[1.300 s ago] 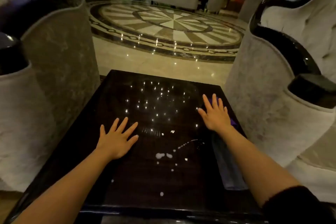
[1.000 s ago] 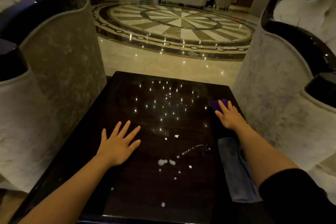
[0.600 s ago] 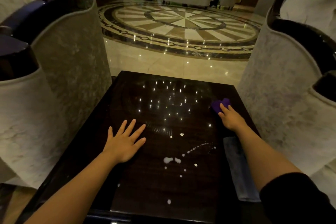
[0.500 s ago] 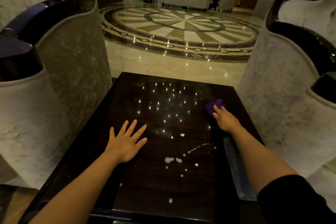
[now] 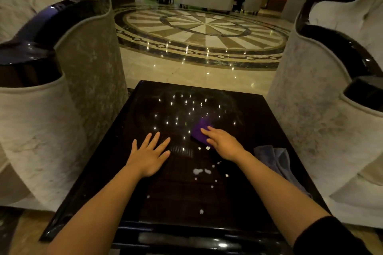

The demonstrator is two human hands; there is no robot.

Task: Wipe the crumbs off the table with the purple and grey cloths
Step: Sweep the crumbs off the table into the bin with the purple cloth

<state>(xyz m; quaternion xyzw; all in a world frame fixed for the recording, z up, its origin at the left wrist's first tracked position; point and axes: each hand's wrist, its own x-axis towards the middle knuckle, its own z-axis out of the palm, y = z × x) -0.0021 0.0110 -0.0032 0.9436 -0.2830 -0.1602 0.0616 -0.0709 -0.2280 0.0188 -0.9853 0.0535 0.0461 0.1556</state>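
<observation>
A glossy dark table (image 5: 157, 198) fills the lower middle of the head view. My right hand (image 5: 222, 142) presses down on a purple cloth (image 5: 199, 130) near the table's centre, fingers on its near edge. White crumbs (image 5: 200, 171) lie scattered just in front of that hand and toward the near edge. A grey cloth (image 5: 276, 161) lies crumpled along the right side of the table, partly under my right forearm. My left hand (image 5: 150, 154) rests flat on the table left of the crumbs, fingers spread, holding nothing.
Pale upholstered armchairs with dark glossy trim stand close on both sides, the left armchair (image 5: 51, 109) and the right armchair (image 5: 331, 120). Beyond the table's far edge lies a polished marble floor (image 5: 196, 47) with a round inlaid pattern.
My right hand has slid the purple cloth from the table's right edge leftward toward the centre, close to the crumbs. The grey cloth now lies bunched. My left hand stays flat.
</observation>
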